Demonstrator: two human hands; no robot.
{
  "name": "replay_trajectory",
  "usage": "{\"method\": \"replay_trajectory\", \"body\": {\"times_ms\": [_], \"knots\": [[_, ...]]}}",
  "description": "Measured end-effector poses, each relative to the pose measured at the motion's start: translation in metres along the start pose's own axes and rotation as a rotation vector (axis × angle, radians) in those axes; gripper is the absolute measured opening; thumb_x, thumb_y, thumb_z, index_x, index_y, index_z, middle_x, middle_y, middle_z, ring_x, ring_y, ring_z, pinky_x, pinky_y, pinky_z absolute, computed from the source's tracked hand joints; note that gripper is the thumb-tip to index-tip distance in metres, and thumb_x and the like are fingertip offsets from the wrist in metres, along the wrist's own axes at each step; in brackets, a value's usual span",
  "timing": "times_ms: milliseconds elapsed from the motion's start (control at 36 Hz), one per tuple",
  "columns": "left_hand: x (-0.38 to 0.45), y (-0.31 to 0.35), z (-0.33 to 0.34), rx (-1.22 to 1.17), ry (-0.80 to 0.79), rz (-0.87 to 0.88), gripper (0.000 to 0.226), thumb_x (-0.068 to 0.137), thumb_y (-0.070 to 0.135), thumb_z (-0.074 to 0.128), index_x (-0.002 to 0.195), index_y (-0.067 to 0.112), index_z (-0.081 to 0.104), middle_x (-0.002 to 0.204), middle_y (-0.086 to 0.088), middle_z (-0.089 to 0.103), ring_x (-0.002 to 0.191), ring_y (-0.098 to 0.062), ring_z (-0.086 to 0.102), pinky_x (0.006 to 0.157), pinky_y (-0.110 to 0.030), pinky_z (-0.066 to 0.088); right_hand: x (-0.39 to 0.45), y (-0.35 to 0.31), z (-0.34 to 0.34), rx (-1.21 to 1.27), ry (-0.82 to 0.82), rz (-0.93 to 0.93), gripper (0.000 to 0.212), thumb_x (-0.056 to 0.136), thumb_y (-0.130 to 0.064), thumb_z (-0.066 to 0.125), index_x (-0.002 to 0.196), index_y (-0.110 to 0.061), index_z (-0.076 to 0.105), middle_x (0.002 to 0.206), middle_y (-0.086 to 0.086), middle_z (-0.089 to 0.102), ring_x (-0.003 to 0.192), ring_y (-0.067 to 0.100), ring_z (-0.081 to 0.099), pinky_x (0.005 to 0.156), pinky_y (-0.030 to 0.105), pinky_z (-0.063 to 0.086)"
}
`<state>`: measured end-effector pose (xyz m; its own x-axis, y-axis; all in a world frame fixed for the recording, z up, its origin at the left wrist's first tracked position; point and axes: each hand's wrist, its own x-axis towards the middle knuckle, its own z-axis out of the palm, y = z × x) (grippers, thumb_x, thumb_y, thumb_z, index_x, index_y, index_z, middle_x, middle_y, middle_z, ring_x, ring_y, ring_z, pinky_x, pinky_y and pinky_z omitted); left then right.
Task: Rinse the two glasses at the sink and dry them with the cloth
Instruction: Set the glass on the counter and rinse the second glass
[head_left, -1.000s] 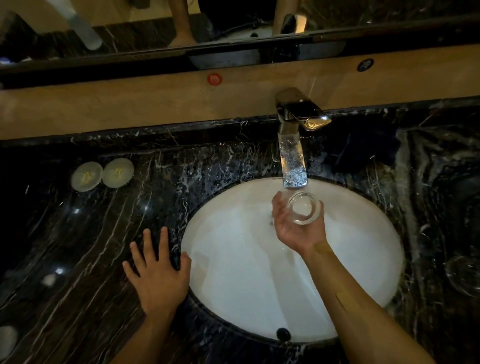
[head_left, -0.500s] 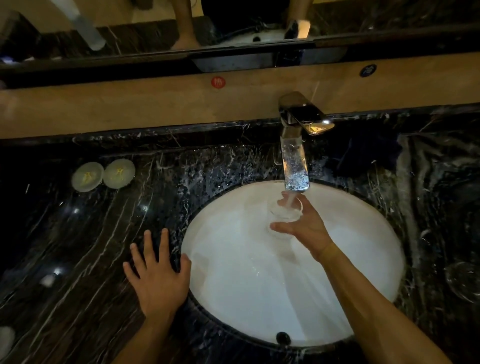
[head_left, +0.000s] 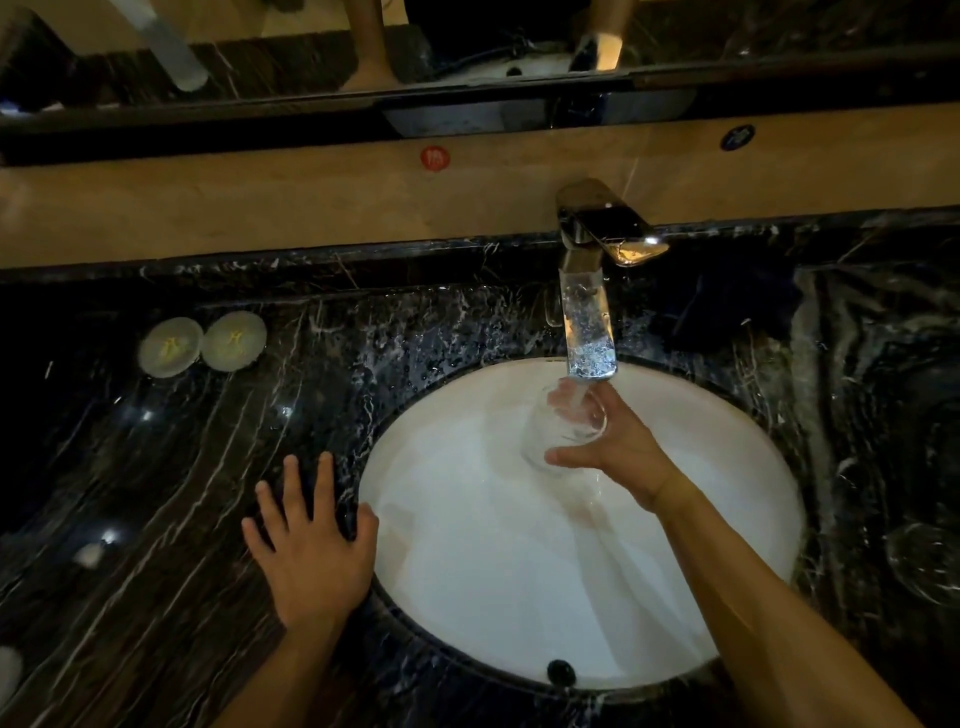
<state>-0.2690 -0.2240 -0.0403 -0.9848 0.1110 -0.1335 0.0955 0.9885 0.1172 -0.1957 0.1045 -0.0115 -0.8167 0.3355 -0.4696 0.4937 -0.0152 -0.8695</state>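
Note:
My right hand grips a clear glass over the white oval sink, right under the chrome faucet's spout. The glass is tilted with its mouth toward the spout, and running water pours into it. My left hand lies flat and open on the black marble counter, its thumb at the sink's left rim. A second clear glass stands on the counter at the right edge, faint in the dark. A dark cloth lies on the counter behind the sink, right of the faucet.
Two round white lids or coasters sit at the back left of the black marble counter. A tan backsplash ledge and a mirror run along the wall behind. The faucet's lever points right.
My right hand has turned over, from palm up with the glass upright to knuckles up with the glass tilted under the stream. The left hand has stayed put.

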Motion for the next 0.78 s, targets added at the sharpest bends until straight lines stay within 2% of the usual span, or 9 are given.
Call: {"method": "replay_trajectory", "body": {"times_ms": [83,167,278,361,500,556,639,722,778], "knots": [[0.0,0.0,0.0,-0.007,0.003,0.002,0.075,0.087,0.058,0.031,0.157,0.033,0.022,0.166,-0.006,0.016,0.152,-0.037,0.01,0.119,-0.062,0.008,-0.001,0.0,0.009,-0.018,0.225,-0.058,0.088,0.065,-0.013,0.092,0.136,-0.032,0.043,0.13,-0.011,0.06,0.117,0.008,0.055,0.092,0.02,0.044],[-0.001,0.001,0.0,-0.006,0.002,0.004,0.075,0.087,0.057,0.033,0.157,0.034,0.021,0.166,-0.006,0.016,0.152,-0.037,0.01,0.119,-0.062,0.009,-0.002,-0.006,0.008,-0.149,0.371,-0.077,0.09,0.068,-0.012,0.089,0.142,-0.027,0.04,0.134,-0.008,0.056,0.118,0.01,0.051,0.09,0.024,0.041],[-0.001,0.0,0.0,-0.012,0.004,0.002,0.075,0.087,0.057,0.035,0.157,0.034,0.02,0.166,-0.006,0.016,0.152,-0.037,0.009,0.119,-0.061,0.008,-0.002,-0.01,-0.006,-0.323,0.289,0.026,0.087,0.063,-0.012,0.092,0.135,-0.029,0.046,0.129,-0.005,0.06,0.112,0.021,0.056,0.081,0.028,0.041],[0.0,0.0,-0.001,-0.017,0.006,0.003,0.075,0.087,0.057,0.035,0.157,0.035,0.02,0.166,-0.005,0.015,0.152,-0.036,0.008,0.119,-0.061,0.007,-0.001,-0.009,-0.016,-0.217,0.112,0.107,0.08,0.058,-0.009,0.092,0.122,-0.033,0.051,0.12,-0.01,0.061,0.109,0.02,0.055,0.075,0.028,0.044],[-0.001,0.001,-0.001,-0.019,0.0,-0.001,0.075,0.086,0.057,0.034,0.157,0.035,0.019,0.166,-0.005,0.014,0.152,-0.035,0.007,0.12,-0.06,0.007,-0.001,-0.004,-0.013,0.083,-0.027,0.077,0.093,0.047,-0.013,0.093,0.13,-0.03,0.054,0.122,-0.011,0.065,0.12,0.018,0.057,0.096,0.036,0.052],[-0.001,0.001,-0.001,-0.027,0.006,0.004,0.076,0.086,0.058,0.033,0.157,0.034,0.021,0.166,-0.006,0.016,0.152,-0.036,0.009,0.119,-0.061,0.008,-0.001,-0.003,-0.004,0.144,0.032,0.012,0.093,0.05,-0.01,0.095,0.132,-0.028,0.052,0.126,-0.008,0.064,0.119,0.014,0.058,0.101,0.039,0.051],[-0.001,0.001,-0.002,-0.026,0.003,0.003,0.076,0.086,0.058,0.033,0.157,0.035,0.02,0.166,-0.005,0.015,0.152,-0.036,0.008,0.119,-0.06,0.007,-0.002,-0.006,0.009,0.135,0.215,-0.052,0.092,0.06,-0.005,0.093,0.135,-0.028,0.046,0.129,-0.009,0.06,0.116,0.008,0.057,0.098,0.031,0.049],[0.0,0.001,-0.002,-0.022,0.002,0.004,0.076,0.086,0.058,0.032,0.157,0.034,0.02,0.166,-0.006,0.015,0.152,-0.036,0.008,0.119,-0.06,0.007,-0.001,-0.011,0.015,-0.054,0.368,-0.07,0.091,0.064,-0.011,0.091,0.139,-0.03,0.043,0.129,-0.009,0.057,0.114,0.013,0.053,0.09,0.029,0.046],[0.0,0.0,-0.001,-0.021,0.002,0.006,0.075,0.086,0.058,0.032,0.157,0.034,0.02,0.166,-0.006,0.015,0.152,-0.036,0.008,0.119,-0.061,0.007,0.0,-0.012,0.012,-0.194,0.387,-0.068,0.088,0.064,-0.014,0.09,0.138,-0.03,0.045,0.125,-0.008,0.059,0.109,0.015,0.054,0.081,0.029,0.044]]}}
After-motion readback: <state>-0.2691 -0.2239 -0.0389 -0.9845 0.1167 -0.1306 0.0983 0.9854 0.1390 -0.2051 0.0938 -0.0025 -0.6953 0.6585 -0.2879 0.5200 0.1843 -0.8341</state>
